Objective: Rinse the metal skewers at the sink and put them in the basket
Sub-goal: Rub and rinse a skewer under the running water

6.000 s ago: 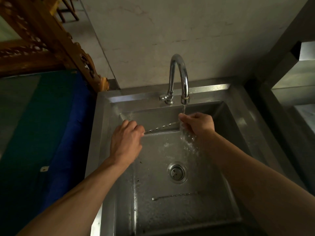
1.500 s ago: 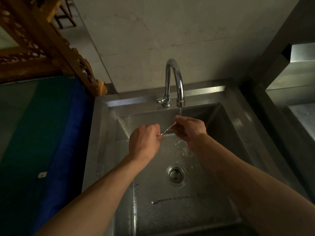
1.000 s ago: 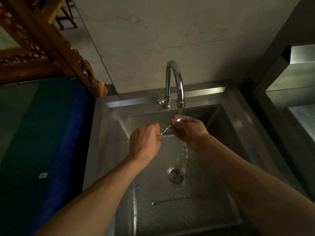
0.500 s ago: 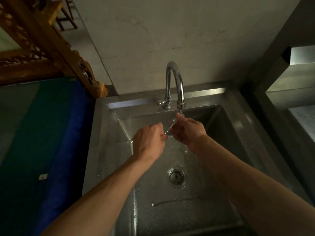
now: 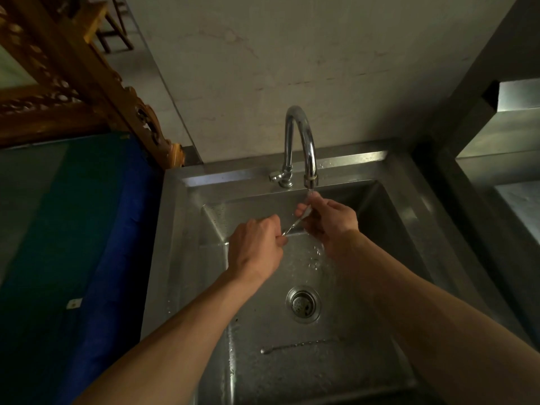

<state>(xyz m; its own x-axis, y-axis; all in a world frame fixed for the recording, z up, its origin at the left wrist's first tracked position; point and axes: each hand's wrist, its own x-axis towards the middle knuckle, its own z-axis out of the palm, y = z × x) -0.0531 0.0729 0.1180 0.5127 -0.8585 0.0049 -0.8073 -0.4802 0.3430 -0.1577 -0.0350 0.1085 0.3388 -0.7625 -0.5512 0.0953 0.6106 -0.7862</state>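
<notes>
Both hands hold one thin metal skewer (image 5: 293, 225) over the steel sink (image 5: 409, 217). My left hand (image 5: 254, 250) pinches its lower end. My right hand (image 5: 328, 219) grips its upper end right under the spout of the chrome tap (image 5: 301, 147), where water runs over the fingers and splashes below. Only a short stretch of this skewer shows between the hands. A second skewer (image 5: 298, 345) lies flat on the sink floor near the front, below the drain (image 5: 303, 304). No basket is in view.
A wall rises behind the tap. Left of the sink lies a blue and green cloth surface (image 5: 73, 244), with a carved wooden frame (image 5: 87, 74) behind it. A steel counter and ledge (image 5: 502, 159) stand at the right.
The hands have drawn much closer together along the skewer than six seconds ago. Over the last second the right hand has risen slightly toward the spout; the skewer on the sink floor has not moved.
</notes>
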